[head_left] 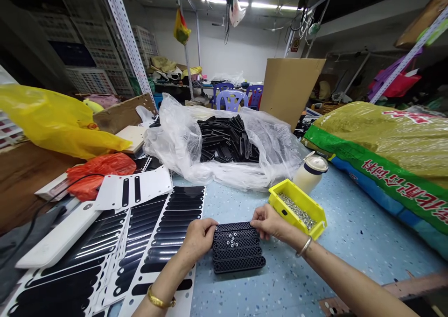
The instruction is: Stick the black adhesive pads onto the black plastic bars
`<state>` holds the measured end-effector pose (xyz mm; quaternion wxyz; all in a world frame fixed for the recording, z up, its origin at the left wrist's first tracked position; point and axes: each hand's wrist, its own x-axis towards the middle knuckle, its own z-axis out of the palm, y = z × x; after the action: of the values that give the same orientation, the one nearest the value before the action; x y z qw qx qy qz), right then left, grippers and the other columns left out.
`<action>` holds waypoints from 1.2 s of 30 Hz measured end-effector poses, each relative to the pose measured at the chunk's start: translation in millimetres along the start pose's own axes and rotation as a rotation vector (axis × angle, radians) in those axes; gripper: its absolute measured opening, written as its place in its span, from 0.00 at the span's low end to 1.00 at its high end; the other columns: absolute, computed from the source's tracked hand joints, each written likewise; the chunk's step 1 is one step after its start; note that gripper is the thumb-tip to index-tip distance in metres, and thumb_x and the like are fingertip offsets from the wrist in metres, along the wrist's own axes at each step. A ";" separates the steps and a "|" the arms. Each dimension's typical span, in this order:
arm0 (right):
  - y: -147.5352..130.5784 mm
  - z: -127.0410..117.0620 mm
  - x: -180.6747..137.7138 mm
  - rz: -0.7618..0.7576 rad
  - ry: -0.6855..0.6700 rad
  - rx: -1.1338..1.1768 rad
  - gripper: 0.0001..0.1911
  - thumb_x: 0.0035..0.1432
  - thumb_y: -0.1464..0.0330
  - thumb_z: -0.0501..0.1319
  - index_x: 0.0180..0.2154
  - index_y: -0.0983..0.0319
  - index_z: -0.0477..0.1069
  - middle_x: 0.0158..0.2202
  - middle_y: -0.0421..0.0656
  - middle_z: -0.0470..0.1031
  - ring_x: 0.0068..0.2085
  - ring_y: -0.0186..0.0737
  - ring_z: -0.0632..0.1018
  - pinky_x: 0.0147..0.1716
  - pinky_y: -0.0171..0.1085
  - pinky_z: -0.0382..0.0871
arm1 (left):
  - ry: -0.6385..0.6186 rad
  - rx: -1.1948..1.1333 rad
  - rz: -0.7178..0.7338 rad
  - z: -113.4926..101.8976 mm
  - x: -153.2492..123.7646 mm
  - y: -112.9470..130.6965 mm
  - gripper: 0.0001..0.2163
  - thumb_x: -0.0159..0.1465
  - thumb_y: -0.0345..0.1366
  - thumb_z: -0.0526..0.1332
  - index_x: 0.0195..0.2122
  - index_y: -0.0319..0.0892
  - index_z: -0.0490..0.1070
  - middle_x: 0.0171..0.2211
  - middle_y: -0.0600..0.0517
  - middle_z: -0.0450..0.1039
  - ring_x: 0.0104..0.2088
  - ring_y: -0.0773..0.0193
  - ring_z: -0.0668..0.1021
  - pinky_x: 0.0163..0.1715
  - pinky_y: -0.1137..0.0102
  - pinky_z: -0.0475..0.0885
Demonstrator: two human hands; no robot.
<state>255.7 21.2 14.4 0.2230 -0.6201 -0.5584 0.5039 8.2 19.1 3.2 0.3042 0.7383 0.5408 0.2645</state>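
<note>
Several black perforated plastic strips (238,252) lie side by side on the blue speckled table (353,242), with a few small silver nuts (231,241) resting on them. My left hand (200,236) grips the left end of the row. My right hand (269,222) pinches the right end of the top strip. Just right of that hand sits a yellow bin (298,207) holding small metal parts.
White sheets with black oval stickers (154,233) cover the table's left. Behind lie a clear bag of black strips (224,142), a white bottle (311,171), a large green-yellow sack (385,153), a cardboard box (290,88), and yellow and red bags (66,121).
</note>
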 end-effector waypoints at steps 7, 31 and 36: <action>2.2 -4.4 -17.3 -0.152 0.228 -0.198 0.09 0.55 0.69 0.60 0.33 0.66 0.78 0.19 0.40 0.71 0.23 0.36 0.72 0.23 0.33 0.64 | 0.063 0.022 0.001 -7.0 -5.7 1.3 0.16 0.60 0.31 0.53 0.40 0.40 0.80 0.24 0.50 0.81 0.29 0.58 0.82 0.32 0.66 0.75; 0.8 5.0 -58.7 -0.526 0.118 -0.774 0.19 0.61 0.76 0.52 0.43 0.58 0.79 0.27 0.43 0.73 0.27 0.36 0.73 0.28 0.33 0.62 | 0.006 0.525 0.423 1.5 -45.2 24.0 0.18 0.60 0.24 0.53 0.44 0.47 0.77 0.24 0.49 0.74 0.23 0.59 0.75 0.24 0.67 0.70; 21.6 -0.4 -45.6 -0.512 0.224 -0.474 0.17 0.61 0.72 0.53 0.43 0.59 0.79 0.30 0.44 0.77 0.31 0.39 0.76 0.32 0.35 0.69 | 0.003 0.469 0.368 6.5 -40.5 22.4 0.13 0.64 0.30 0.54 0.42 0.45 0.78 0.26 0.48 0.77 0.26 0.57 0.78 0.26 0.66 0.72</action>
<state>272.2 -26.5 13.5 0.2516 -0.5461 -0.7689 0.2175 16.0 -26.0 12.7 0.0715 0.8736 0.4447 0.1842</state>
